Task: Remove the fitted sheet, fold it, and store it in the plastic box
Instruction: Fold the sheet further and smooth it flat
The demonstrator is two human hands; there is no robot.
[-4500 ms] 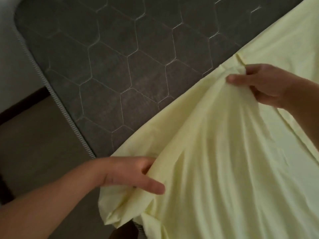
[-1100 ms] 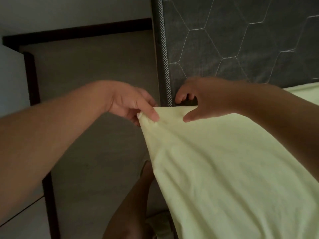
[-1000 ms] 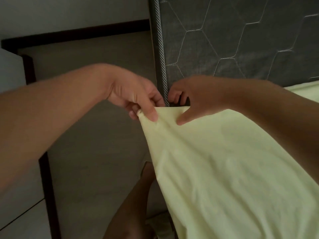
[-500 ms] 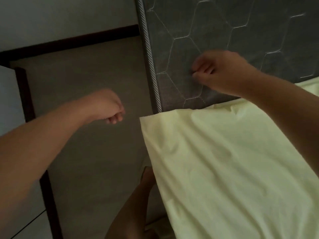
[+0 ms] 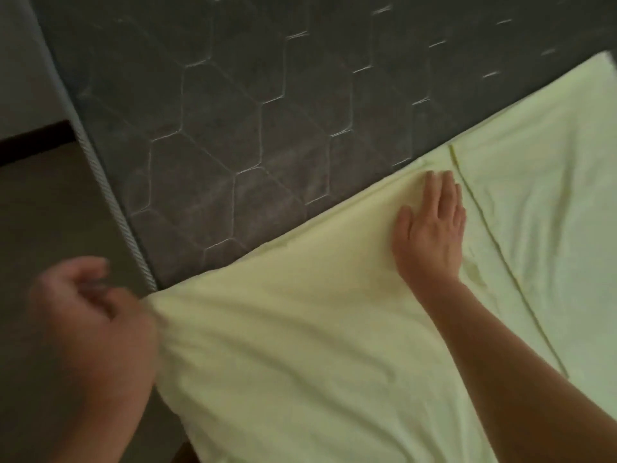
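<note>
Pale yellow fitted sheet (image 5: 317, 345) lay folded over near-right part of the dark quilted mattress (image 5: 233, 111), its corner at the mattress's left edge. Right hand (image 5: 430, 228) pressed flat on it, fingers together. Left hand (image 5: 90, 315), blurred, was at that corner w/ fingers curled; grip can't tell. Floor (image 5: 43, 222) at left.

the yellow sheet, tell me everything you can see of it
The fitted sheet is pale yellow, thin soft cloth, lightly creased. It lies spread over the near part of the dark quilted mattress, its far edge running diagonally, with a stitched seam line on the right. The right hand presses flat on it near that edge. The blurred left hand is at its left corner; whether it grips is unclear.
</note>
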